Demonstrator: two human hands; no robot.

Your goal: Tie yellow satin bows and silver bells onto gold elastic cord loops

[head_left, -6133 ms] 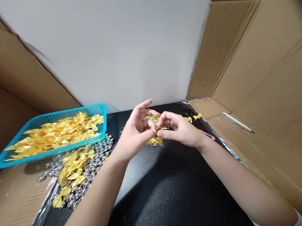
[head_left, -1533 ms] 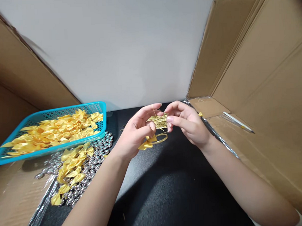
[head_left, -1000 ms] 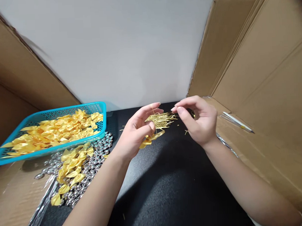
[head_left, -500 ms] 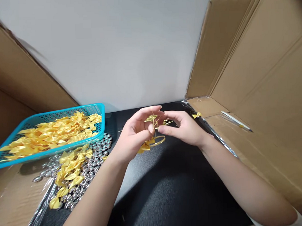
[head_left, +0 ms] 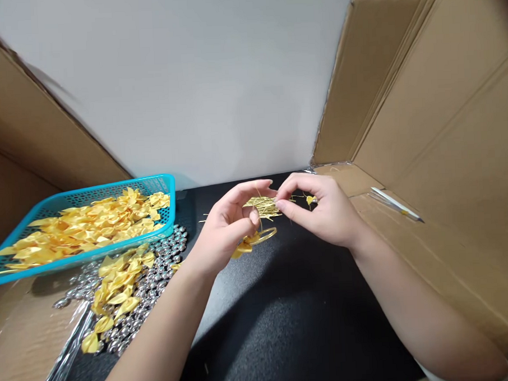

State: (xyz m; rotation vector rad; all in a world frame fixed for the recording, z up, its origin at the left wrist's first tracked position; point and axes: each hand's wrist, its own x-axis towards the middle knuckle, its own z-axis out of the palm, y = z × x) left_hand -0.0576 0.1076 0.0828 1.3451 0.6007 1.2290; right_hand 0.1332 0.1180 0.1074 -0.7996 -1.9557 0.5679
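Observation:
My left hand point(head_left: 228, 225) is curled above the black mat, thumb and fingers pinched on a small yellow ribbon bow point(head_left: 243, 248) with a gold loop point(head_left: 266, 235) hanging below it. My right hand point(head_left: 322, 213) meets it from the right, thumb and forefinger pinched on a thin gold wire at the bow. A bundle of gold wire ties point(head_left: 265, 205) lies on the mat just behind my fingers.
A teal mesh basket point(head_left: 169, 186) full of yellow bows stands at the left. Loose yellow bows point(head_left: 119, 280) lie on a heap of silver bells point(head_left: 164, 259) in front of it. Cardboard walls stand left and right; a white pen point(head_left: 395, 205) and a finished bow point(head_left: 310, 200) lie right.
My right hand swung out to the right, came back to my left hand and now pinches the wire at the bow. My left hand stayed put with the bow.

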